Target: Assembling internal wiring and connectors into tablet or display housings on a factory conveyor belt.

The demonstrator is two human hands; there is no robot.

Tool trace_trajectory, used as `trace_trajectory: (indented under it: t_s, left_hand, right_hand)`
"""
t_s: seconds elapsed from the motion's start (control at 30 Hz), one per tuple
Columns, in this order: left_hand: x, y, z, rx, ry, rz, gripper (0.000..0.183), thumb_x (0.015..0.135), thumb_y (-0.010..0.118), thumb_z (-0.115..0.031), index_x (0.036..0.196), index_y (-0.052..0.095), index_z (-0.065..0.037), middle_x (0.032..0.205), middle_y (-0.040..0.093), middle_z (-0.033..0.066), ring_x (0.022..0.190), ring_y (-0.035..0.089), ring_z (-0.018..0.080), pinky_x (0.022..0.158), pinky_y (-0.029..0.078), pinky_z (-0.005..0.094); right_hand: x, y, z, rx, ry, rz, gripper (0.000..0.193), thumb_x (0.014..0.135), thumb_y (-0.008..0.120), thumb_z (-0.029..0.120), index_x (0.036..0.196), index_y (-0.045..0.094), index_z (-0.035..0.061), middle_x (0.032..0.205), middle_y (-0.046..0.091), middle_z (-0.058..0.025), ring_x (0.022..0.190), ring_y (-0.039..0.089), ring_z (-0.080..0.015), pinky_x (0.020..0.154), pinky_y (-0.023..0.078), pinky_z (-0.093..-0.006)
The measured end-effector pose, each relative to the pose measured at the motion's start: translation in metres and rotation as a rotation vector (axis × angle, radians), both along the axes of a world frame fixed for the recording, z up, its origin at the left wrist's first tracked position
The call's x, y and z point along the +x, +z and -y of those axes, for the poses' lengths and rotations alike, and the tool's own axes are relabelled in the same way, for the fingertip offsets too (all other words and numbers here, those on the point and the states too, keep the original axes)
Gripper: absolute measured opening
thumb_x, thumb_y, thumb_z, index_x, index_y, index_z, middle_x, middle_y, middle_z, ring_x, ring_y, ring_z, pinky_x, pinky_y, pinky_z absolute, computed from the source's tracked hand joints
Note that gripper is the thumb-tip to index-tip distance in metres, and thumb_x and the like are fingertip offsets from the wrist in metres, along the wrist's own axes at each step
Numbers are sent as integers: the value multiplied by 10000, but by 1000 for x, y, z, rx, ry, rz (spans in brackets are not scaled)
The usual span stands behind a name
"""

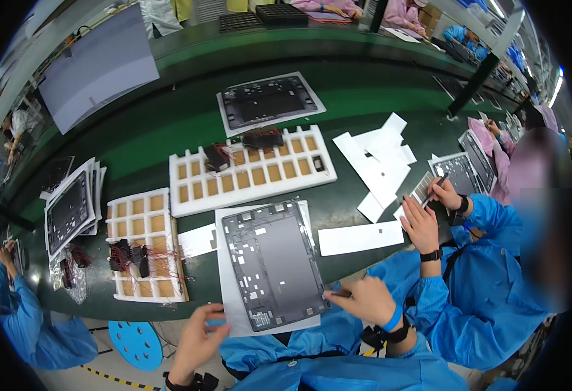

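Note:
A dark grey tablet-like housing panel (292,260), dotted with small white pieces, lies on a white sheet (224,274) at the table's front edge. My left hand (201,340) is beside the sheet's lower left corner, fingers curved and apart, with nothing seen in it. At the panel's lower right edge is my right hand (365,303), its fingers drawn together and their tips at the edge. Whatever those fingers may pinch is hidden. A blue band circles the right wrist.
Two white foam trays (253,202) (178,251) hold black parts with red wires. Stacked panels (71,215) stand left; another panel (266,101) lies at the back. White strips (361,240) lie to the right, near a co-worker's hands (423,225). A blue stool (136,344) stands below.

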State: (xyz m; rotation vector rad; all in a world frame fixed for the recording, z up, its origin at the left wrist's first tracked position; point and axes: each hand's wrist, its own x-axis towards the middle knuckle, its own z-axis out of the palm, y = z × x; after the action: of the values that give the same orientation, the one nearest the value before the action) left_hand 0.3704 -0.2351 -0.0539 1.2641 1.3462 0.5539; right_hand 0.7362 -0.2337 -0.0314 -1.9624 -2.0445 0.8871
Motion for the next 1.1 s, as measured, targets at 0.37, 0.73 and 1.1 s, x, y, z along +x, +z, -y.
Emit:
trace_trajectory:
  t_s: [0.37, 0.73, 1.1]
  left_hand:
    - [11, -20, -28, -453, 53, 519, 516, 964, 655, -134, 1408, 453, 34, 1132, 623, 83, 935, 613, 123, 760, 522, 246]
    - [57, 59, -117, 140, 363, 572, 389, 973, 608, -61, 1337, 504, 27, 1211, 653, 110, 1031, 649, 152, 871, 537, 285]
    - [-52, 42, -371, 588, 657, 761, 367, 965, 512, 26, 1325, 465, -26, 1201, 628, 114, 1067, 628, 235, 928, 527, 399]
  right_hand:
    - [-10, -38, 30, -421, -384, -907, 304, 972, 698, 263, 1054, 716, -29, 724, 598, 64, 628, 464, -32, 536, 348, -239]
    - [-22, -11, 0, -237, -220, -1136, 197, 1004, 625, 189, 1078, 663, 10, 778, 620, -10, 608, 539, -54, 537, 419, -212]
    - [2, -26, 9, -19, -472, -1019, 281, 1053, 500, 233, 952, 622, 1, 747, 639, -59, 559, 517, -69, 498, 352, -199]
